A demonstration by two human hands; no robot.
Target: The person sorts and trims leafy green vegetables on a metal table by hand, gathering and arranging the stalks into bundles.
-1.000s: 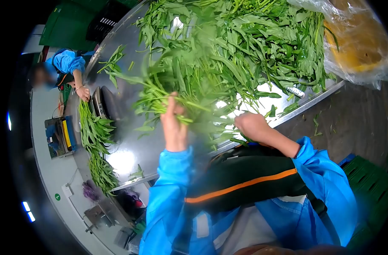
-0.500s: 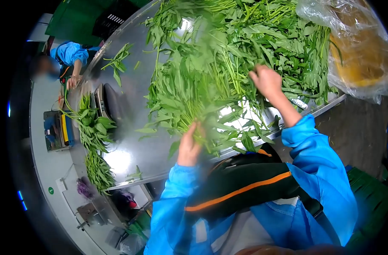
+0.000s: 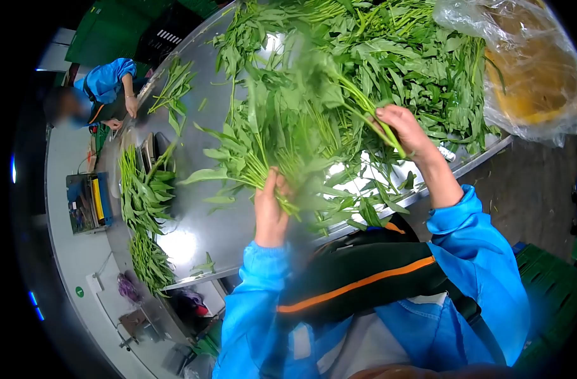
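My left hand (image 3: 271, 205) is closed around the stem ends of a bunch of water spinach (image 3: 244, 163), its leaves fanning up and to the left over the metal table (image 3: 200, 158). In my right hand (image 3: 403, 131) are several green stems (image 3: 363, 101), slanting up and left, with their leaves over the heap. The large heap of loose leafy greens (image 3: 389, 57) covers the table beyond both hands. A blurred patch in the middle of the view hides part of the leaves between my hands.
Clear plastic over something yellow (image 3: 528, 82) lies at the right edge. Bundled greens (image 3: 143, 196) lie at the left beside a dark-topped device (image 3: 159, 150). A co-worker in a blue sleeve (image 3: 108, 79) stands at the far left. Green crates (image 3: 547, 284) stand at lower right.
My right hand has closed on several stems and lifted them off the heap. My left hand's bunch has swung leftward. The co-worker's hands have moved from the bundled greens towards the table edge.
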